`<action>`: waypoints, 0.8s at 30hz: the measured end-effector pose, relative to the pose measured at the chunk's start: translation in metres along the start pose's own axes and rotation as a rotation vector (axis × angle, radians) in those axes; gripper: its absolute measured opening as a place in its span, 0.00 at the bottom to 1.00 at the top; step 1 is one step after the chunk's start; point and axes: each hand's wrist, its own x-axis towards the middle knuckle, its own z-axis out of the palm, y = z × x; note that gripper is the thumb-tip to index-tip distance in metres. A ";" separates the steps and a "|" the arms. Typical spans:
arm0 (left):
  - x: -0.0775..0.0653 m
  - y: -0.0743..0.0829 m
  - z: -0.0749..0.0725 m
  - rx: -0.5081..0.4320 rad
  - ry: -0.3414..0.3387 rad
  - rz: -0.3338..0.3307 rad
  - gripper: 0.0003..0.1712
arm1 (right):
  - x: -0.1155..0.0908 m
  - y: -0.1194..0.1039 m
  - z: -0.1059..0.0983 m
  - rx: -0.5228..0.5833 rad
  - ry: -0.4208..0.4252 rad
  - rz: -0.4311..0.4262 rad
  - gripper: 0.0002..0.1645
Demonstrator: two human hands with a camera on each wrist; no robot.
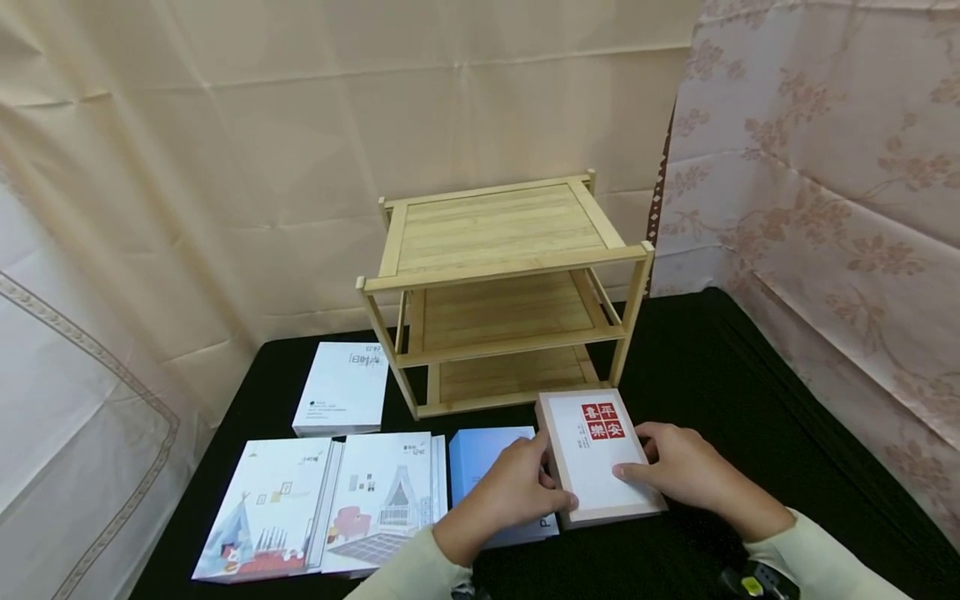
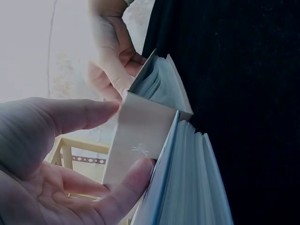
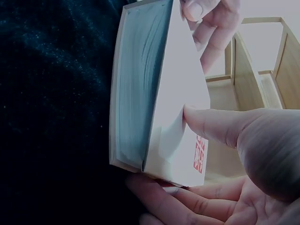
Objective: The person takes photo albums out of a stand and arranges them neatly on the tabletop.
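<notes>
A thick white photo album (image 1: 592, 467) with a red block of characters on its cover lies between my two hands, face up and slightly turned. My left hand (image 1: 517, 483) holds its spine side, thumb on the cover's edge and fingers against the beige spine (image 2: 143, 126). On the opposite side my right hand (image 1: 682, 467) grips the album, thumb on the cover and fingers under the edge, as the right wrist view shows. A blue album (image 1: 480, 454) sits just left of it, partly hidden by my left hand and forearm.
A three-tier wooden shelf (image 1: 498, 229) stands behind the albums on the black cloth (image 1: 720, 367). Left of the blue album lie illustrated white albums (image 1: 277, 492) side by side, with another white album (image 1: 345, 383) behind them. Curtains hang at the back and sides.
</notes>
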 end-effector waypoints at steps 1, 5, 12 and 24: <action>0.000 -0.001 0.001 0.011 0.004 -0.003 0.52 | 0.000 -0.001 0.001 -0.010 -0.001 0.000 0.56; 0.000 -0.003 0.003 0.043 0.016 -0.008 0.54 | -0.002 -0.005 0.002 -0.034 0.009 -0.010 0.52; 0.002 -0.005 0.006 0.072 0.019 -0.018 0.52 | -0.004 -0.013 0.007 -0.065 0.008 -0.032 0.29; 0.010 0.002 0.011 0.157 0.030 -0.051 0.53 | 0.002 -0.013 0.005 -0.121 -0.021 0.005 0.26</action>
